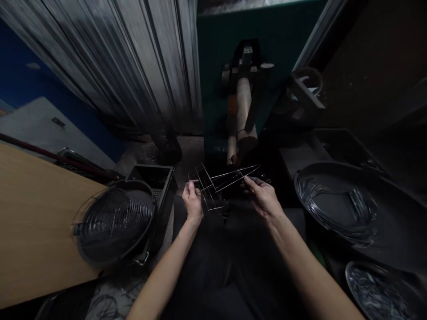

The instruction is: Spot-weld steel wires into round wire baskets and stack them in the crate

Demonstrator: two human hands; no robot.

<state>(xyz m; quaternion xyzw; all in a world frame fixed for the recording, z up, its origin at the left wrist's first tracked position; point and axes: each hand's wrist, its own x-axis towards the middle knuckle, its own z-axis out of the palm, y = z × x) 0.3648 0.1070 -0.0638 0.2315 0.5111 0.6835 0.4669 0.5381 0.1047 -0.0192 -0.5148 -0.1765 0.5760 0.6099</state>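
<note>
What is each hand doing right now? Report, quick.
Left hand: closed, holding one side of the wire frame.
Right hand: closed, pinching the same frame near its narrow end.

Left grip [192, 202] hid part of wire frame [213, 185]. Lettering [220, 149] on green machine [215, 66] was illegible. Lower-right bowl [347, 273] was cut off by bottom edge, contents [378, 293] blurred.
</note>
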